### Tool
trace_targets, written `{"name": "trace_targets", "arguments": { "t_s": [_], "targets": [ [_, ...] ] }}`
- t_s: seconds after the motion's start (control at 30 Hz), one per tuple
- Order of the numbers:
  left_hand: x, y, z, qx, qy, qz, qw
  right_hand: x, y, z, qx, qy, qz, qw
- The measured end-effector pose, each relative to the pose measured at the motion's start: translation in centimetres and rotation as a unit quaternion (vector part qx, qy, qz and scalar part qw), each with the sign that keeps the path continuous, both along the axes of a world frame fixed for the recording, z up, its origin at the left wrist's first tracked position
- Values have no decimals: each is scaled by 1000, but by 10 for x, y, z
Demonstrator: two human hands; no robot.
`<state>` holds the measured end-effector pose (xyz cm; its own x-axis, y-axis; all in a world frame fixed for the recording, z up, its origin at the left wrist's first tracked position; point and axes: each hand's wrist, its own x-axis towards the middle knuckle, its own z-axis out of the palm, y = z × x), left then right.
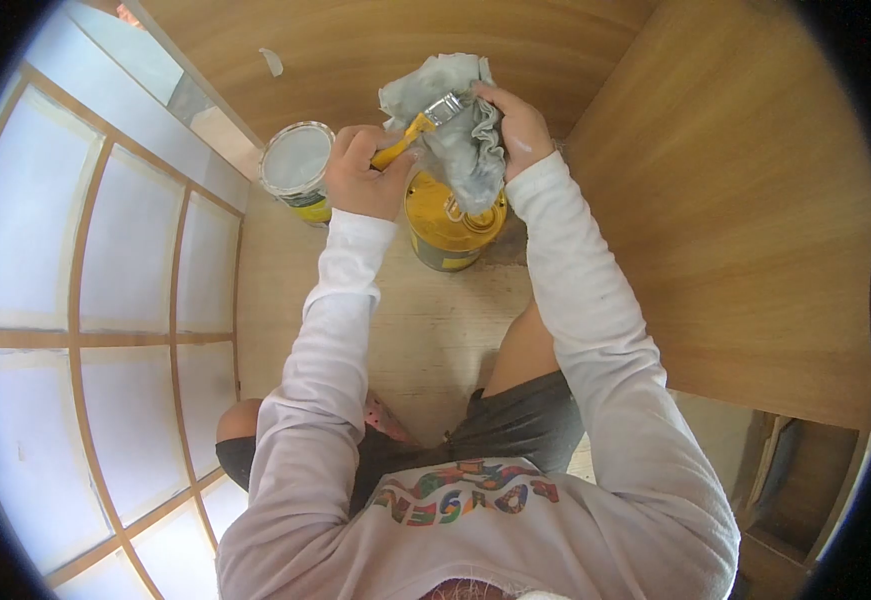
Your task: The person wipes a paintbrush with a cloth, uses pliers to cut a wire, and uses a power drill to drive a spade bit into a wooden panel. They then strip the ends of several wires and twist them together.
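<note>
My left hand (367,170) is closed round the yellow handle of a paintbrush (420,127), whose metal band points up and right. The bristle end lies against a crumpled, paint-stained grey-white rag (437,82). Gripping the rag's right edge is my right hand (517,128), with a whitish smear on its skin. Below the rag stands a yellow-topped can (437,232) with a wire handle, partly covered by the rag. Just left of my left hand is an open paint can (296,160) with pale paint on its rim and inside.
A panelled frame with white panes and wooden strips (80,335) runs along the left. Brown wooden panels rise at the back (355,50) and right (735,220). My bent legs (515,410) are on the wooden floor (425,325). A wooden compartment (805,480) lies at lower right.
</note>
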<state>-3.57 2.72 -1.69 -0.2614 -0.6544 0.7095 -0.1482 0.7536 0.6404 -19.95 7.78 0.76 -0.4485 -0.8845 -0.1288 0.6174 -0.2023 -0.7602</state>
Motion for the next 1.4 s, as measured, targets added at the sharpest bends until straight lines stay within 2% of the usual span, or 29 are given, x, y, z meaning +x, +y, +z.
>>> {"name": "trace_targets", "arguments": {
  "t_s": [0.07,0.27,0.4,0.47,0.6,0.67,0.8,0.87,1.0,1.07,1.1,1.13,1.17,1.2,1.27,1.3,1.37,1.4],
  "targets": [
    [-1,-2,-2,-10,20,2,1000,-5,-4,-4,-25,-44,35,998],
    [1,-1,-1,6,15,0,1000,5,3,6,-54,-25,101,993],
    [0,-1,-3,47,19,-25,998,5,2,5,-73,-16,96,993],
    [-1,1,-5,159,44,-68,984,4,2,4,-70,1,94,993],
    [-1,2,-3,186,48,-86,978,2,3,3,-72,3,91,993],
    [-1,5,2,234,71,-110,963,1,4,3,-66,11,96,993],
    [0,9,7,244,70,-111,961,1,4,3,-66,11,86,994],
    [0,11,11,292,76,-117,946,-1,3,1,-79,-11,112,990],
    [-1,11,10,275,74,-108,953,-2,2,2,-61,-12,102,993],
    [-2,8,6,264,77,-103,956,-3,2,-2,75,205,9,976],
    [-1,8,7,263,77,-104,956,-1,2,-6,75,205,8,976],
    [-2,10,9,258,68,-90,959,2,2,-12,147,449,-71,878],
    [-3,10,10,254,60,-78,962,5,4,-16,211,657,-146,709],
    [-6,10,10,255,62,-86,961,11,6,-17,216,659,-151,705],
    [-9,8,9,253,94,-83,959,24,14,-17,290,791,68,535],
    [-10,7,10,254,96,-91,958,24,17,-20,297,791,64,531],
    [-9,2,11,448,161,-177,861,22,16,-30,308,720,247,571],
    [-8,0,10,449,160,-178,861,16,12,-29,310,719,246,571]
  ]
}}
